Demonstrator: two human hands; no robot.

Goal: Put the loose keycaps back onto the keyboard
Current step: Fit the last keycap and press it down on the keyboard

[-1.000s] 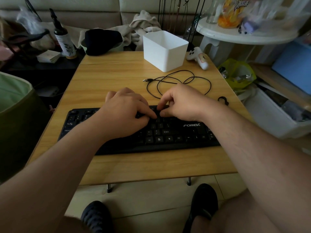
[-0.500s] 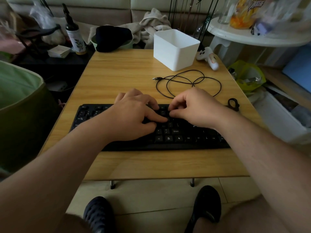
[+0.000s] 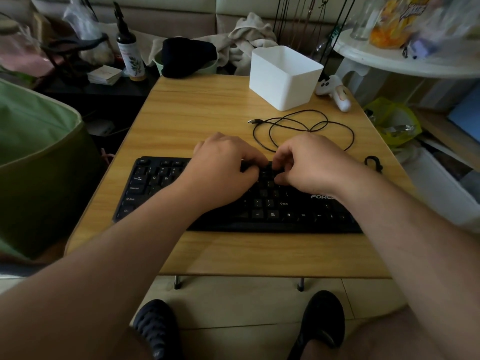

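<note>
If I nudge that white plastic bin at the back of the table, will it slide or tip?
The white rectangular plastic bin looks thin-walled and probably light, so it would likely slide on the smooth wooden table. Its broad flat base suggests tipping is unlikely. Its contents are hidden, so weight is uncertain.

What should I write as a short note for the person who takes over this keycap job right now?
Left hand: over the upper middle rows of the flat black plastic keyboard, fingers curled down at the keys. Whether it holds a keycap cannot be seen.
Right hand: close beside it, fingertips bent onto the same spot; a keycap between them cannot be made out.
Keyboard: lies on the light wooden table, its thin black cable looped behind it, unplugged.
White rectangular plastic box: at the table's far edge; its contents are hidden.
Done: visible keys look seated.
Left: the spot under the hands; check the box for more keycaps.
</note>
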